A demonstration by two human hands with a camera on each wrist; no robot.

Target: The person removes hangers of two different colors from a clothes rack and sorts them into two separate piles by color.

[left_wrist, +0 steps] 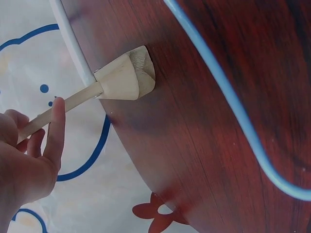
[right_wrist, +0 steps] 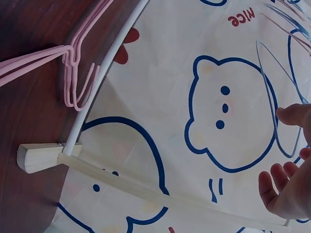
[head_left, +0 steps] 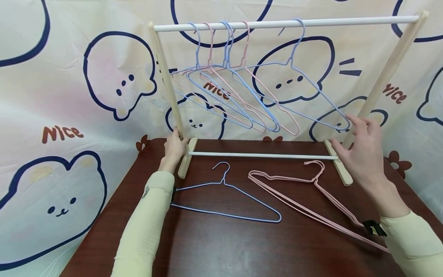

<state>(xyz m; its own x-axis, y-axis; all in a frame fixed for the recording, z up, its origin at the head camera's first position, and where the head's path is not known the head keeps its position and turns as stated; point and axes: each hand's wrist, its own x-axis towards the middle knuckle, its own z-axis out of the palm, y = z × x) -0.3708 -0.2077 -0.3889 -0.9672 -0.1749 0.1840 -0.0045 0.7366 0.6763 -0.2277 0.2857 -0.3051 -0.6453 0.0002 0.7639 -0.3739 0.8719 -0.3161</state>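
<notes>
Head view: our left grip [head_left: 175,147] holds the left post [head_left: 167,79] of the rack [head_left: 346,21] on the tabletop [head_left: 221,250]; our right grip [head_left: 365,157], fingers parted, is near the right post [head_left: 390,68]. We should steady both posts evenly, lest hangers [head_left: 225,66] slide.

Glossy brown table [head_left: 221,250], pale backdrop cloth [head_left: 112,140] behind, navy-outlined bears [head_left: 62,207], brown flowers [head_left: 401,164], 3 "Nice" prints [head_left: 62,132]

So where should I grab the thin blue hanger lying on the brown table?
Take the thin blue hanger by its neck, below the hook, probably pinching from above: it lies flat, the neck uncovered, while the pale yellow left sleeve hides its left end.
</notes>
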